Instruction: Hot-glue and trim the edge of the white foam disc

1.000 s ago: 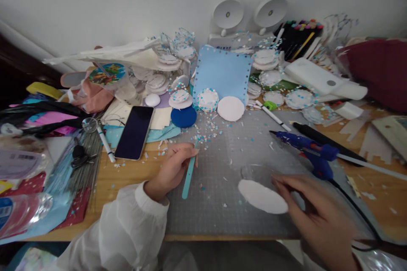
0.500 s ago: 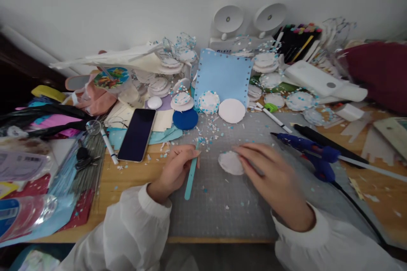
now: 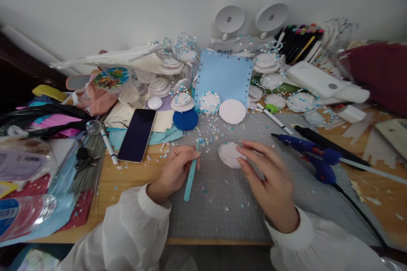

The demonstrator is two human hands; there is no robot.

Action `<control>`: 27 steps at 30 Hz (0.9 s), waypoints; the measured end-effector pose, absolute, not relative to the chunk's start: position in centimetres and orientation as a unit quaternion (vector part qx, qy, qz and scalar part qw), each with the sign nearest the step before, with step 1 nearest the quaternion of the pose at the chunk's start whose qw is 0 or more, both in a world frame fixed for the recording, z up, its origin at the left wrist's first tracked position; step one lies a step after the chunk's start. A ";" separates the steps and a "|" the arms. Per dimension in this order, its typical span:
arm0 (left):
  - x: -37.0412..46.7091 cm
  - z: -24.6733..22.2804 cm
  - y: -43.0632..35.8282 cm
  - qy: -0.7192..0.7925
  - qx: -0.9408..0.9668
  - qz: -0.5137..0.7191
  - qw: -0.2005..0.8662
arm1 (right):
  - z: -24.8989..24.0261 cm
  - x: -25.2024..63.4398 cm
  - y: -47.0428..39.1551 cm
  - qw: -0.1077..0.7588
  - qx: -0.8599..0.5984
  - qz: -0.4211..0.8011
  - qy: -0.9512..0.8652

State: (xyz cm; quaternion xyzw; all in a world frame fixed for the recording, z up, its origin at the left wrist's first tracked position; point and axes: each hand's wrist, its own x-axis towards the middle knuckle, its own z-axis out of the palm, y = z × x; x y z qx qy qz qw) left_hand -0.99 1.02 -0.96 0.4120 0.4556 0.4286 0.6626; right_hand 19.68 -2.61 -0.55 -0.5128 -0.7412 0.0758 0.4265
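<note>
My left hand point(image 3: 179, 167) is closed on a flat teal stick point(image 3: 190, 180), which points down toward the table's front edge. To its right, my right hand point(image 3: 267, 178) has thumb and fingertips at the right edge of a white scalloped disc point(image 3: 229, 155), pinching it just above the grey cutting mat point(image 3: 219, 216). Small blue and white bits point(image 3: 208, 135) lie scattered beyond both hands. A plain white round point(image 3: 232, 111) and a white round with blue dots point(image 3: 209, 103) lean against a light blue card point(image 3: 224, 76).
A blue glue gun point(image 3: 313, 152) with its cable lies at the right, beside a black tool point(image 3: 327, 144). At the left are a phone point(image 3: 137, 135), a marker point(image 3: 109, 146) and a plastic bottle point(image 3: 28, 216). Dotted white discs and a white two-headed lamp point(image 3: 229, 19) stand at the back.
My right hand has shifted slightly, with its fingers now at the disc's right edge, and the disc has moved up a little. My left hand and the stick are nearly unchanged.
</note>
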 end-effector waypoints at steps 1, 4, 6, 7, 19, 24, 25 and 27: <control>-1.0 -0.9 1.0 0.456 0.412 0.429 0.662 | -0.7 19.4 -2.6 0.429 -0.509 0.083 -0.742; -1.0 -0.8 1.1 0.457 0.412 0.429 0.661 | -1.4 19.0 -2.9 0.419 -0.492 0.121 -0.753; -0.9 -0.8 1.1 0.457 0.410 0.430 0.662 | -1.8 18.9 -3.2 0.416 -0.498 0.148 -0.746; -0.9 -0.8 1.1 0.456 0.409 0.431 0.663 | -2.0 18.9 -3.3 0.420 -0.506 0.161 -0.736; -0.9 -0.7 1.1 0.465 0.395 0.429 0.666 | -1.3 19.1 -5.3 0.472 -0.515 0.326 -0.636; -0.9 -0.6 1.2 0.466 0.395 0.423 0.669 | -1.1 21.1 -7.0 0.551 -0.594 0.238 -0.536; -0.9 -0.6 1.2 0.465 0.396 0.423 0.670 | -1.3 21.8 -7.3 0.573 -0.622 0.193 -0.497; -0.9 -0.6 1.2 0.461 0.398 0.426 0.669 | -2.1 23.7 -7.6 0.609 -0.677 0.091 -0.404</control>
